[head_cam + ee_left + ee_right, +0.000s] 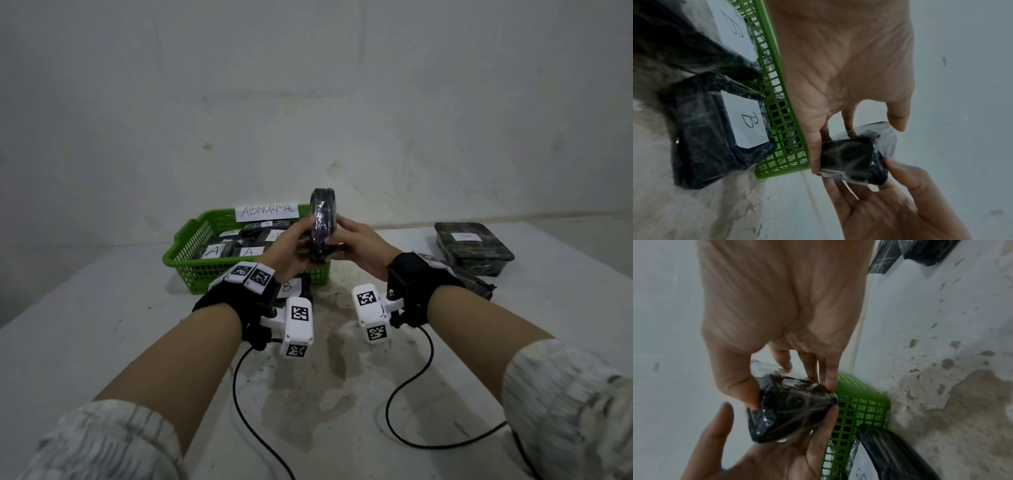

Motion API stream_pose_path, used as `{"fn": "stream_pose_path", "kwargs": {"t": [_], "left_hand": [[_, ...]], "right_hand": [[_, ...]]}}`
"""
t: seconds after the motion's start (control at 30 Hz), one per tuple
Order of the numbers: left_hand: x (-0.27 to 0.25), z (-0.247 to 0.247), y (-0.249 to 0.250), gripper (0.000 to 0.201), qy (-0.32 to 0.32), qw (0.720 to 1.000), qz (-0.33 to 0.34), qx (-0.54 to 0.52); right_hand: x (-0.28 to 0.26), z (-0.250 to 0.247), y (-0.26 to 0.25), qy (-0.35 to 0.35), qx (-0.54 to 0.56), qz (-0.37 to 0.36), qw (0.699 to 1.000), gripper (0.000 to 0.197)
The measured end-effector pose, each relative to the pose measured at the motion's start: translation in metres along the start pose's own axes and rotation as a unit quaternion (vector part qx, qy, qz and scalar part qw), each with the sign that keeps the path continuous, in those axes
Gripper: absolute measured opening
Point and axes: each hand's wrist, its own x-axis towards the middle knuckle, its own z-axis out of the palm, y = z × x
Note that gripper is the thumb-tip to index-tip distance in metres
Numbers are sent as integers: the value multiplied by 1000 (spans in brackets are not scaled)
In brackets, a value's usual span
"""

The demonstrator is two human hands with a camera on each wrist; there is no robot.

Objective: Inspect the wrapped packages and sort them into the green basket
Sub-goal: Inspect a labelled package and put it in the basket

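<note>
A black package wrapped in clear film (322, 222) stands on edge in the air, just in front of the green basket (185, 240). My left hand (291, 246) grips its left side and my right hand (356, 245) grips its right side. In the left wrist view the package (851, 159) sits between my left thumb and fingers, with the right hand (890, 203) under it. The right wrist view shows the same package (789, 410) pinched by both hands. Several packages labelled A (248, 251) lie inside the basket, which carries a paper sign reading ABNORMAL (267, 209).
Two wrapped packages labelled B (748, 121) lie on the table against the basket's near wall. Another wrapped package (474, 248) sits at the right rear of the white stained table (137, 342), with one more (478, 286) behind my right wrist. Cables trail from both wrist cameras.
</note>
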Motion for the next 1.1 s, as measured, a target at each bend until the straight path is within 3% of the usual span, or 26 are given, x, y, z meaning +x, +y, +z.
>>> {"fn": "stream_pose_path", "kwargs": {"t": [0.17,0.37,0.47,0.63,0.8,0.9,1.03,1.1], "left_hand": [[1,8,6,43,6,1000,20,2],[6,-1,14,44,68,988,33,-138],[3,0,9,26,29,990,18,-136],[1,11,2,51,-23,998,-5,-63],[5,7,-2,58,16,999,-9,-45],[4,8,3,30,39,999,20,-19],[4,9,1,14,44,998,41,23],[2,9,4,28,30,998,34,43]], "right_hand": [[4,8,3,96,-111,-64,987,91],[9,-8,1,190,136,-10,972,47],[4,-12,-5,146,104,21,984,39],[-6,5,-12,25,129,51,990,47],[-8,11,-16,17,142,59,988,45],[-8,14,-19,22,130,74,989,54],[-6,20,-18,80,123,64,987,37],[-4,19,-16,103,125,53,985,31]]}}
